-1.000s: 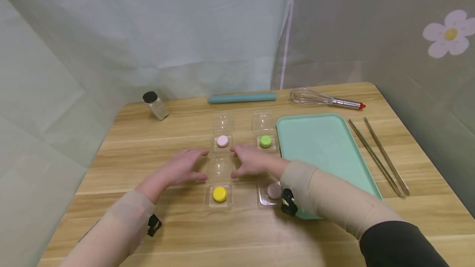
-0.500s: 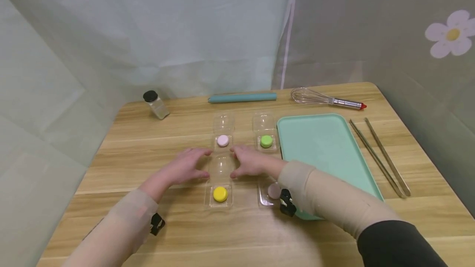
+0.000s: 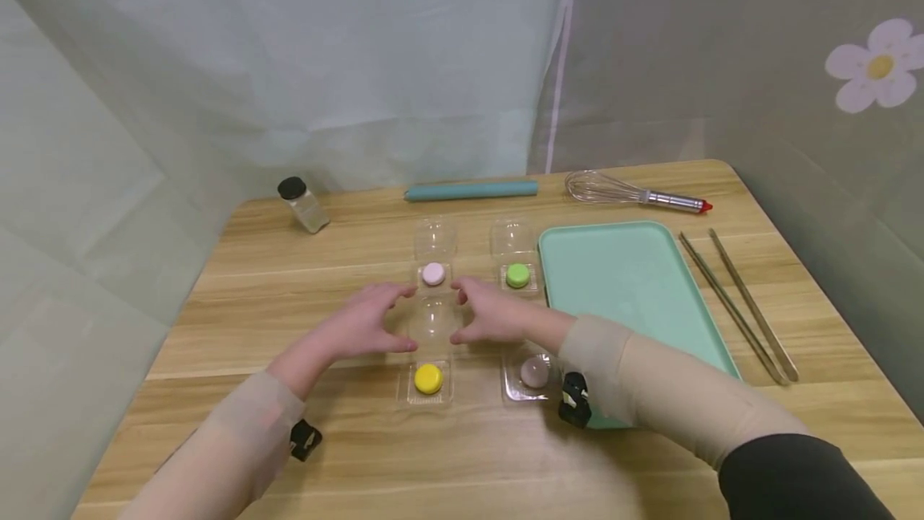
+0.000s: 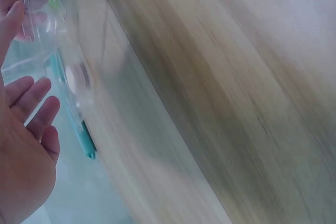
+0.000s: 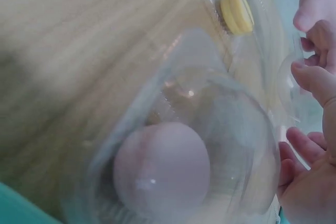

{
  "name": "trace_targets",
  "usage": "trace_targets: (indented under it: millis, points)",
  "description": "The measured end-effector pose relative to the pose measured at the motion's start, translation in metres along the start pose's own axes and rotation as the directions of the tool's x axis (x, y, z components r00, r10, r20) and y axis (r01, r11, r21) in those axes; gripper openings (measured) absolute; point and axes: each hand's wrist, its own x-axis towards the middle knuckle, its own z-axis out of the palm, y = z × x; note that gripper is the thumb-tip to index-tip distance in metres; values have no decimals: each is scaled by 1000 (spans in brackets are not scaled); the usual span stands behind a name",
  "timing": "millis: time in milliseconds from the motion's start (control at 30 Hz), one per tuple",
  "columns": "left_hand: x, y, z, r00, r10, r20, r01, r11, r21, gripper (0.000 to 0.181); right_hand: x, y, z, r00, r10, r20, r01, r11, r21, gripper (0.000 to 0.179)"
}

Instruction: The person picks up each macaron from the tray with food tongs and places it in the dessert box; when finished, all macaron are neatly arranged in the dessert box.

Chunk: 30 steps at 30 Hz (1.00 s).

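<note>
Both hands are at the raised lid (image 3: 435,319) of a small clear plastic box that holds a yellow macaron (image 3: 428,379). My left hand (image 3: 364,323) holds the lid's left edge, thumb on the near side and index finger on the far side. The right hand (image 3: 494,311) has its right edge the same way. In the right wrist view a thumb (image 5: 307,74) presses on the lid's rim, while the lower fingers are spread apart. Just beyond, a pink macaron (image 3: 433,274) sits in another box with its lid back.
A green macaron (image 3: 517,275) lies in a box at the back right. Nearer, a pale mauve macaron (image 3: 535,372) is under a domed lid. A mint tray (image 3: 635,287), metal tongs (image 3: 751,307), whisk (image 3: 635,192), teal rod (image 3: 472,191) and black-capped jar (image 3: 303,205) surround them.
The lid has come up slightly, shifting right and away, with both hands around it. The right forearm has moved a little to the right; the boxes stay in place.
</note>
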Motion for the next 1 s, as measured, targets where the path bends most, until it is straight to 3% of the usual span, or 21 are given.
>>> trace_targets:
  millis: [167,400,800,1000]
  points:
    - [2,8,2,999,6,-48,-5,999,33,82,-6,3,-1,999,-27,-40,28,999,29,86]
    - [2,15,1,995,23,-98,-19,999,42,87,-7,7,-3,995,-84,-62,88,994,62,101]
    - [1,16,5,990,87,-107,-80,994,70,103,-9,7,-6,990,-122,-68,127,989,70,94]
    - [3,17,8,987,89,-132,-83,995,50,101,-10,9,-5,988,-130,-78,135,988,69,95]
